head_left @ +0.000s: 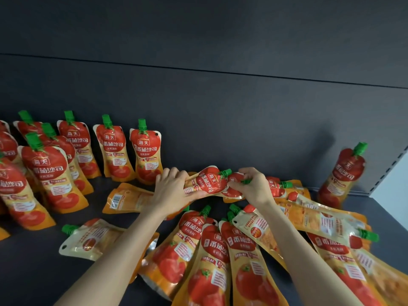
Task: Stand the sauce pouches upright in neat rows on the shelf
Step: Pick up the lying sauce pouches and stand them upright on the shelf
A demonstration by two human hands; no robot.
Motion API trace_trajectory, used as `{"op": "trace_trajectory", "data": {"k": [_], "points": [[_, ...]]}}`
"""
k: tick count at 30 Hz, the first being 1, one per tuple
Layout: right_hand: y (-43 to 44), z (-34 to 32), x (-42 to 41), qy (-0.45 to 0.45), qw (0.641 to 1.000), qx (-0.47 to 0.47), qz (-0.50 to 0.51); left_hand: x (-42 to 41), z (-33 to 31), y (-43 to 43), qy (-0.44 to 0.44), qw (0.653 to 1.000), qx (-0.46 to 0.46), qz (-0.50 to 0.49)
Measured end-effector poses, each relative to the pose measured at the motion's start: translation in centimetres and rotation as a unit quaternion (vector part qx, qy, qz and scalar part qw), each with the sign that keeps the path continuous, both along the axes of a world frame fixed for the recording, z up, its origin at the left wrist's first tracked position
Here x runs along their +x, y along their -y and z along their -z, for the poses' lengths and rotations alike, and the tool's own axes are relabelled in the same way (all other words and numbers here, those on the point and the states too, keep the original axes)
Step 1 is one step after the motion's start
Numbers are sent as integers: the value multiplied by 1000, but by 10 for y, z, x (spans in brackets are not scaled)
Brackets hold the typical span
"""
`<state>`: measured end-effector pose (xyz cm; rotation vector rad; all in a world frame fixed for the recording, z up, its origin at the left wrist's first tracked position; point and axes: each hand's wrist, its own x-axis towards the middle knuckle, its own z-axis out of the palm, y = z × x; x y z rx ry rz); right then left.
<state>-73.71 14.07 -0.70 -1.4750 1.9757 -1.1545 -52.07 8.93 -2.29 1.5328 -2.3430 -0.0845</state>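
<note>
Left of the held pouch (pixel 206 182), the outermost standing pouches (pixel 10 191) are cut by the frame edge, the lone upright pouch (pixel 344 173) far to its right is motion-blurred, the right hand (pixel 254 186) hides most of a second pouch (pixel 234 188), and the lying pouches (pixel 212 261) below run off the bottom.

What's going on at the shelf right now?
A person is sorting tomato sauce pouches on a dark shelf. The left hand holds a pouch lying sideways, while the right hand grips another one's green cap. Upright pouches stand in rows at left, one stands alone at right, and many still lie flat in front.
</note>
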Motion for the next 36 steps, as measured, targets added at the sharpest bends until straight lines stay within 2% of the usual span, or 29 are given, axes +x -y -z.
{"op": "trace_trajectory", "data": {"k": [2, 5, 9, 14, 22, 30, 36], "points": [[-4, -6, 2, 34, 998, -45, -4, 2, 2, 0, -29, 1000, 3, -6], [-5, -17, 4, 78, 991, -112, -7, 3, 1, -3, -140, 989, 37, -12], [-3, -36, 7, 115, 977, -176, -16, 4, -9, -8, -308, 944, 117, -8], [4, -48, 19, 101, 974, -203, -10, 7, -23, -5, -427, 894, 135, 16], [24, -58, 39, 96, 972, -210, -37, 4, -26, 8, -470, 881, 54, 8], [31, -50, 40, 108, 972, -187, -87, 4, -19, 19, -522, 852, 39, 6], [28, -24, 43, 85, 987, -77, -112, 7, -13, 23, -469, 881, 59, -1]]}}
